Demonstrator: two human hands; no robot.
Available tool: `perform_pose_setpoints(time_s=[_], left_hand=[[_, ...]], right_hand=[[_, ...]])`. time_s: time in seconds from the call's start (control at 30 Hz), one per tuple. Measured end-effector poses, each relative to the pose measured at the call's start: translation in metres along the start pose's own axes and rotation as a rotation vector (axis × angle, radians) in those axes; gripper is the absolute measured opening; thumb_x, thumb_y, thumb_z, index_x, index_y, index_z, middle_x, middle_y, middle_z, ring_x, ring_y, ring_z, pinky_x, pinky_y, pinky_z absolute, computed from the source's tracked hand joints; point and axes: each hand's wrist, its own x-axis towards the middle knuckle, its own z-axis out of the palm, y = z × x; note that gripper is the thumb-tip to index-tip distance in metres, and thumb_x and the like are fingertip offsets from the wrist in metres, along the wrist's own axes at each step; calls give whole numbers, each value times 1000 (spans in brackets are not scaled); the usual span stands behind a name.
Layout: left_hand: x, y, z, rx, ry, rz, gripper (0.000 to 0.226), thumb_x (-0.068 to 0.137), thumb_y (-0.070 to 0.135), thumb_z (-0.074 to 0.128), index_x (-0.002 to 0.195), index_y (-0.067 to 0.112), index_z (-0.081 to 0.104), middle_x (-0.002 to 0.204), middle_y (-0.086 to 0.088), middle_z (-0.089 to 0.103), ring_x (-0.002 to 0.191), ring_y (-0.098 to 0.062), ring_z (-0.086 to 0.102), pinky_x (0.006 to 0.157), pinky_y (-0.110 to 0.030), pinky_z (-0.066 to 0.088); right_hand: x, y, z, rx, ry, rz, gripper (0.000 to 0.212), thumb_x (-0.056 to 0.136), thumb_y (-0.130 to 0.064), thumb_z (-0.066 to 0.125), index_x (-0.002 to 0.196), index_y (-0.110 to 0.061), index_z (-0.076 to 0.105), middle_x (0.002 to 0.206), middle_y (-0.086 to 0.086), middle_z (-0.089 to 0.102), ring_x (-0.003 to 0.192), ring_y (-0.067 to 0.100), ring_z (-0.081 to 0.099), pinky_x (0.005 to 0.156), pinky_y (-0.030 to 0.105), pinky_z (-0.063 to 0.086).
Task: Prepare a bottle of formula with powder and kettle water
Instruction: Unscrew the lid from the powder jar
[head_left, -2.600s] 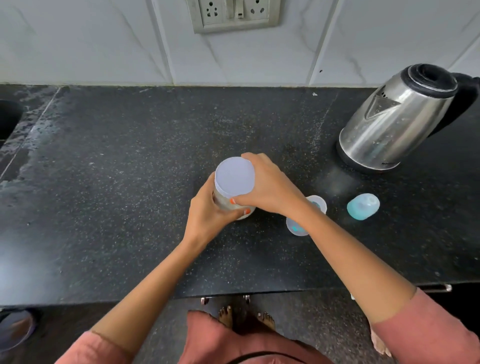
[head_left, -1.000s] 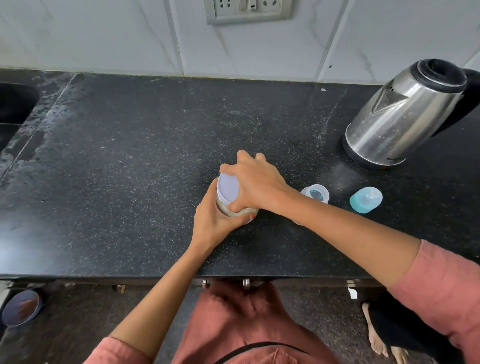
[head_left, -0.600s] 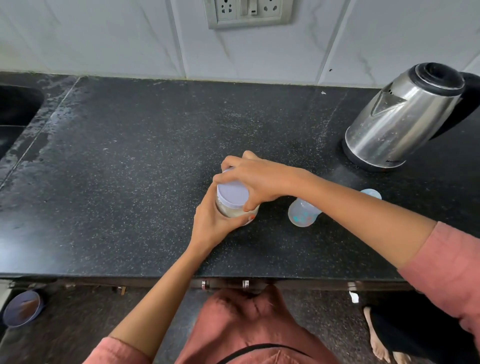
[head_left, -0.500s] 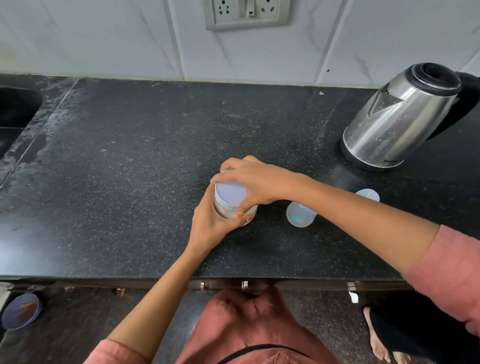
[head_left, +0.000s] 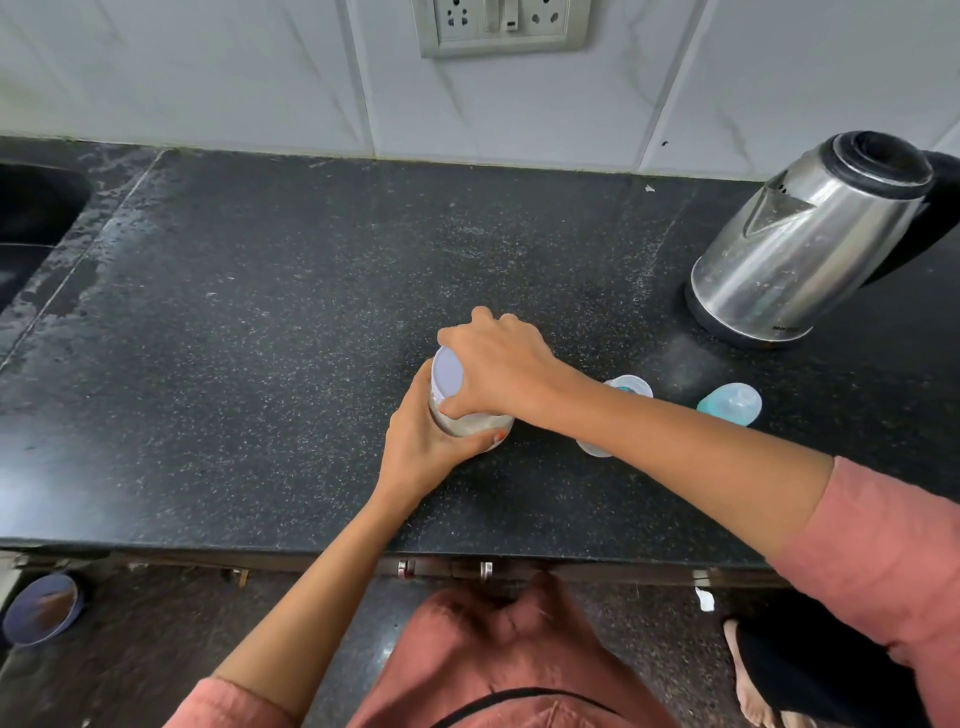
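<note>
The powder jar (head_left: 470, 422) is sitting in the middle of the black countertop (head_left: 249, 338), a little towards the near edge, and both hands are working on it. It is showing a clear wall with pale powder inside, and it is leaning, its top tipping to the left. Whether its base is touching the stone I cannot tell. The left hand (head_left: 423, 441) is coming in from the near side and wrapping round the body, fingers curling underneath, clamped firmly on the jar. The right hand (head_left: 498, 366) is reaching across from the right and covering most of the pale lilac lid (head_left: 448, 370), with fingers and thumb curled round its rim, gripping it. Just to the right, the clear feeding bottle (head_left: 631, 387) is standing open-mouthed, its middle hiding behind the right forearm. Further right, the teal bottle top (head_left: 730, 404) is lying on the stone, apart from the bottle. Beyond that, at the far right, the black-capped steel kettle (head_left: 800, 244) is standing with its spout pointing left. Along the far side, the white tiled wall (head_left: 182, 67) is carrying a socket plate (head_left: 501, 26). The sink (head_left: 31, 208) is showing at the far left edge. Down on the floor at the near left, a dark bowl (head_left: 39, 608) is sitting
</note>
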Motion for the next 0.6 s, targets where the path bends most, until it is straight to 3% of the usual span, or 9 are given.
perform_pose_setpoints(time_s=[0.23, 0.37, 0.43, 0.5, 0.6], left_hand=[[2, -2, 0, 18, -12, -7, 69, 46, 55, 76, 102, 66, 37, 100, 39, 58, 98, 17, 52, 72, -3, 40], [1, -3, 0, 36, 0, 5, 72, 45, 57, 76, 101, 71, 32, 99, 36, 56, 97, 21, 49, 71, 0, 37], [2, -2, 0, 35, 3, 3, 75, 44, 57, 76, 102, 73, 31, 99, 39, 55, 98, 25, 46, 72, 2, 36], [2, -3, 1, 25, 1, 3, 77, 45, 54, 77, 104, 74, 30, 102, 47, 52, 99, 26, 46, 72, 3, 36], [2, -3, 0, 13, -6, -3, 81, 47, 52, 78, 108, 74, 29, 104, 51, 49, 98, 24, 48, 72, 3, 37]], right_hand=[[-3, 8, -3, 35, -118, -187, 59, 70, -13, 72, 123, -20, 47, 119, 10, 40, 106, 31, 43, 70, 31, 38], [1, 23, -6, 141, -261, -328, 71, 68, -1, 70, 129, -24, 43, 126, 2, 36, 119, 22, 31, 90, 31, 40], [4, 26, -6, 153, -274, -352, 73, 69, -5, 72, 132, -23, 40, 132, 0, 36, 127, 21, 28, 104, 33, 28], [5, 26, -3, 180, -229, -301, 81, 68, -20, 76, 137, -22, 33, 140, 1, 35, 133, 22, 24, 110, 40, 20], [3, 23, -1, 297, -95, -55, 86, 70, -49, 71, 139, -18, 30, 138, 7, 36, 129, 29, 29, 97, 40, 33]])
